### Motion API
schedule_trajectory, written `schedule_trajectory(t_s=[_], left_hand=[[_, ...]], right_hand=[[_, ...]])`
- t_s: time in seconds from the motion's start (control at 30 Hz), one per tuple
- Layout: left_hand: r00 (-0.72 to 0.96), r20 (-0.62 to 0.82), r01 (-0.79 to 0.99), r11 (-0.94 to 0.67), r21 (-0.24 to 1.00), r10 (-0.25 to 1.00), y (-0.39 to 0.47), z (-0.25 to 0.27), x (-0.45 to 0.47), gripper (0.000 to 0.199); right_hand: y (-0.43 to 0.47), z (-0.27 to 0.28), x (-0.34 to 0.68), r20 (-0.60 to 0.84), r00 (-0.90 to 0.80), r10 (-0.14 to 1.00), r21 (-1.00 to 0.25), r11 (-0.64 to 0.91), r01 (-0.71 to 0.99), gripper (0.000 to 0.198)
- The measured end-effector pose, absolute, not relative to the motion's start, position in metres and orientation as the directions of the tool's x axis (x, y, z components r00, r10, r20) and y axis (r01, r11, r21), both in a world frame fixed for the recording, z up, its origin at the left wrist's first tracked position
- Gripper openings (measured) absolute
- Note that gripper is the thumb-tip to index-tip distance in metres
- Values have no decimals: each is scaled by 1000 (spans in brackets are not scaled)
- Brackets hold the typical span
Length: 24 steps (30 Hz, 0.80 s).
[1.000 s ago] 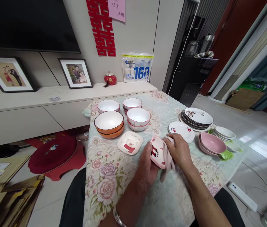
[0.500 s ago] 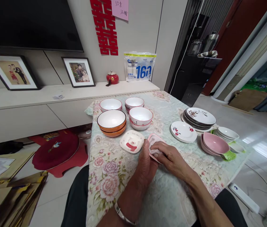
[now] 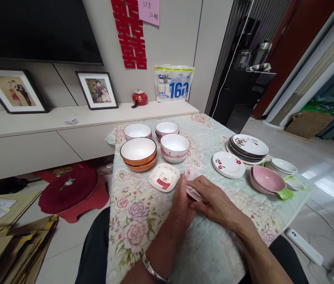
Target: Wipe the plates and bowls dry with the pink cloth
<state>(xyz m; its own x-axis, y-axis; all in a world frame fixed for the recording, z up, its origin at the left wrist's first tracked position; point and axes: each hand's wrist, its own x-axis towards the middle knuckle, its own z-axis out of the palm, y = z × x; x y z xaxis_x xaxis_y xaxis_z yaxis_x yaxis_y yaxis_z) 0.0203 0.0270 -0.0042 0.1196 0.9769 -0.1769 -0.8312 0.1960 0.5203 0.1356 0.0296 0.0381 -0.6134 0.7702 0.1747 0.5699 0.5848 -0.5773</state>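
Note:
My left hand, with a silver bangle at the wrist, grips a small pink dish by its left side, thumb along the rim. Over the dish, my right hand is closed with its fingers pressed inside; the white cloth under them is mostly hidden now. Just left of my hands, a square cream dish with a bear design lies on the floral tablecloth. Behind it are stacked orange bowls and white bowls with red rims.
To the right stand small flowered plates, a stack of larger plates, pink bowls and small white bowls. Past the table's far edge runs a white ledge with photo frames. A red stool is at the left.
My right hand has shifted slightly within the pink dish, and its fingers now cover most of the white cloth. The dish has tilted a little; the other dishes stay put.

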Motion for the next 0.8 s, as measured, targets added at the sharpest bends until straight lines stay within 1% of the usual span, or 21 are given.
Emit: schedule_trajectory(t_s=[0.07,0.1,0.17,0.23,0.3,0.33,0.37,0.43,0.5,0.53,0.6,0.67,0.7,0.73,0.77,0.8], left_hand=[[197,-170,-849,255,462,965,27,-5,19,62],[225,-189,-848,288,446,956,27,-6,19,62],[260,-271,-816,361,451,927,26,-8,18,60],[276,-351,-761,427,489,895,25,-9,18,58],[258,-366,-729,429,534,894,24,-10,19,52],[246,-350,-727,411,550,904,24,-11,19,48],[235,-324,-734,385,559,917,23,-11,19,44],[228,-264,-757,342,557,937,23,-11,19,36],[258,-202,-770,328,547,945,23,-9,16,34],[275,-170,-773,323,546,946,23,-9,14,36],[284,-121,-774,302,556,951,23,-7,11,41],[247,-106,-763,261,591,963,23,-6,11,42],[217,-107,-752,236,616,970,23,-7,11,40],[188,-108,-736,213,643,976,23,-7,13,38],[162,-105,-720,190,668,981,23,-9,15,36],[142,-97,-705,170,688,985,23,-10,17,35]], right_hand=[[34,37,141,194,-592,782,-620,566,544,17],[37,35,145,201,-571,796,-675,535,508,16],[43,30,155,184,-478,859,-825,399,399,20],[49,23,165,111,-328,938,-948,199,249,29],[54,17,173,27,-183,983,-995,44,86,36],[56,14,175,3,-125,992,-1000,6,19,38],[57,12,177,-8,-81,997,-1000,-11,-29,40],[60,9,178,-6,-22,1000,-998,-7,-55,43],[61,8,177,32,23,999,-999,32,7,45],[62,7,177,70,49,996,-995,66,76,44],[64,7,176,206,101,973,-940,168,297,41],[66,5,175,393,113,913,-785,269,558,33],[66,5,174,475,99,875,-695,304,652,28],[66,4,172,539,80,838,-622,333,708,25],[66,4,170,585,61,809,-577,363,731,24],[65,4,167,613,41,789,-558,395,730,23]])
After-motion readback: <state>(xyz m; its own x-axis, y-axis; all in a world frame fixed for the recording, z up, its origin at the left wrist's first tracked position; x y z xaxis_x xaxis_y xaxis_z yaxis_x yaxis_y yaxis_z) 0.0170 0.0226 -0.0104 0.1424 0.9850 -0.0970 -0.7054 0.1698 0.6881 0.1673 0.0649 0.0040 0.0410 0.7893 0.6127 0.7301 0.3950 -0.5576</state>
